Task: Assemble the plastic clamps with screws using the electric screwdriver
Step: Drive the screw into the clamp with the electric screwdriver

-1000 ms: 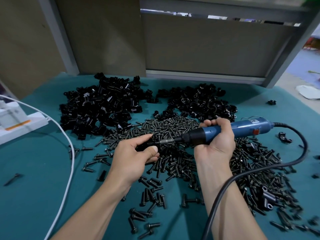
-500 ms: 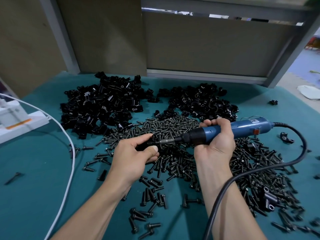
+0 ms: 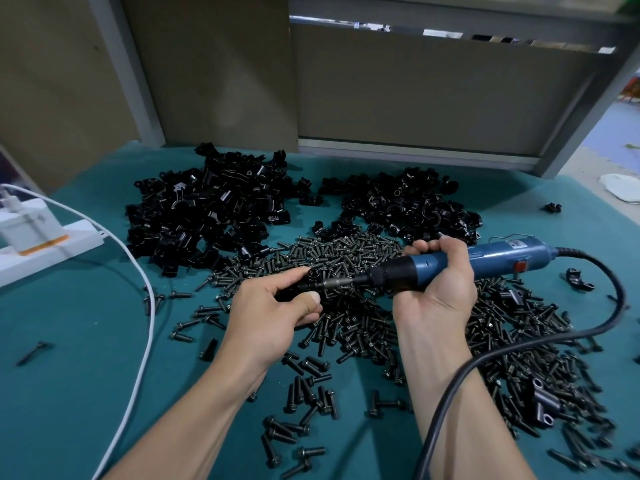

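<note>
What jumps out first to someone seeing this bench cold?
The two hands at centre: the right hand grips a blue electric screwdriver lying sideways, its bit driven into a small black clamp pinched in the left hand. Beneath them a sprawl of loose black screws covers the teal mat, with two heaps of black clamps behind. A white cable curves down the left.

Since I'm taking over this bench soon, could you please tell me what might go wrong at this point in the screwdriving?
1. The left hand pinches the clamp right at the bit of the electric screwdriver; a slip could jab the fingers.
2. The screwdriver's black cable lies across the loose screws and may drag them off the mat.
3. The clamp is held freehand, so it could twist.
</note>
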Available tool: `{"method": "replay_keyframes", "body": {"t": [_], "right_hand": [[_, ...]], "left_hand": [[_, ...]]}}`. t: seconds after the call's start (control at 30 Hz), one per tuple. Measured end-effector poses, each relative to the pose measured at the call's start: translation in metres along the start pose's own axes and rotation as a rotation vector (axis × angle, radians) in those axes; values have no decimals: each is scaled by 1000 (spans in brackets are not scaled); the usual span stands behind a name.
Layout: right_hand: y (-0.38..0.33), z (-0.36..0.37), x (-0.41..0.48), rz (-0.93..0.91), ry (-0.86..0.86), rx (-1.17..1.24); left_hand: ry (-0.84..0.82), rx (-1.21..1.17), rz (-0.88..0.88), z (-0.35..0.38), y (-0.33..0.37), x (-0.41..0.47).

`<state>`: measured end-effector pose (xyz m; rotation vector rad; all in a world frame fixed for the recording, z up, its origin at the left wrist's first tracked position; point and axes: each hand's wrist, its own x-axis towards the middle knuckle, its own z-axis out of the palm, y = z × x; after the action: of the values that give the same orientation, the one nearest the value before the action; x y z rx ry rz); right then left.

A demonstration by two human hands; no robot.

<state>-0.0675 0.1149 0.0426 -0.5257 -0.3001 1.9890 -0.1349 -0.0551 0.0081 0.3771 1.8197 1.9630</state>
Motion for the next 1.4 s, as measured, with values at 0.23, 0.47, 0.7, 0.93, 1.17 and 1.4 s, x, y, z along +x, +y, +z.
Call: {"method": "replay_keyframes", "body": {"t": [0.23,0.47,0.7,0.93,1.17,1.4], "right_hand": [[-1,-2,-1,3,20,4],[1,-2,-1,0,28,4],[2,-1,-2,7,29,-10],[0,-2,-3,19,20,-10],[1,-1,-2,10,-31,-10],[3,-4,0,29,-22,-8]], "left_hand": [[-6,35,-1,0,0,1],[-4,-3,0,0,-1,0],[0,-20,-8,-2,-1,2],[-1,10,1,-4,-2,4],[3,-11,3,-4,-4,4],[-2,-31,-2,-4,-4,4]]}}
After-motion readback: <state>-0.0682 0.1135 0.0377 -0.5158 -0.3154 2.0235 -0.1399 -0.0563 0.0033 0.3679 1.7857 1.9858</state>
